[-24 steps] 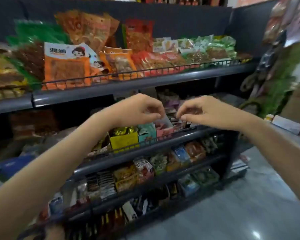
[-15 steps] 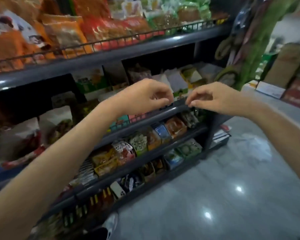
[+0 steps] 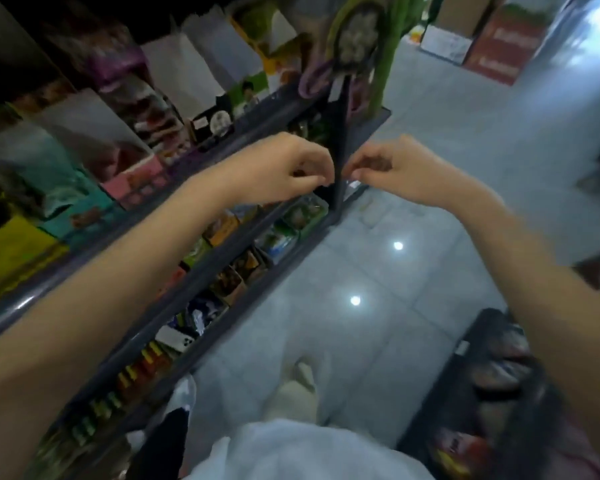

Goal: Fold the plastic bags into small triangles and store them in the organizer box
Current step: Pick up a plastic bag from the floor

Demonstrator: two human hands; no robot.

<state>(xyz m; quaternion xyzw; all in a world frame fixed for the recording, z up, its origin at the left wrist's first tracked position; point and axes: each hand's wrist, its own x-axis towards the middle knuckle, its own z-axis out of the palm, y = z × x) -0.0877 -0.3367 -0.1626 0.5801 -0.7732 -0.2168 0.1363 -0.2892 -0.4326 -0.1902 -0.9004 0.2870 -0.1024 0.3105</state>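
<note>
White lettering on a red carton (image 3: 499, 46) and on the snack packets along the dark shelves (image 3: 187, 282) is too blurred to read. The left hand (image 3: 288, 171) and right hand (image 3: 399, 171) are raised close together, fingers curled, tips pinched against thumbs. Whether a plastic bag is stretched between them cannot be told.

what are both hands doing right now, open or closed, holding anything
Left hand: closed, fingertips pinched together; whatever it pinches, if anything, cannot be told.
Right hand: closed in the same pinch; held thing cannot be told.
</note>
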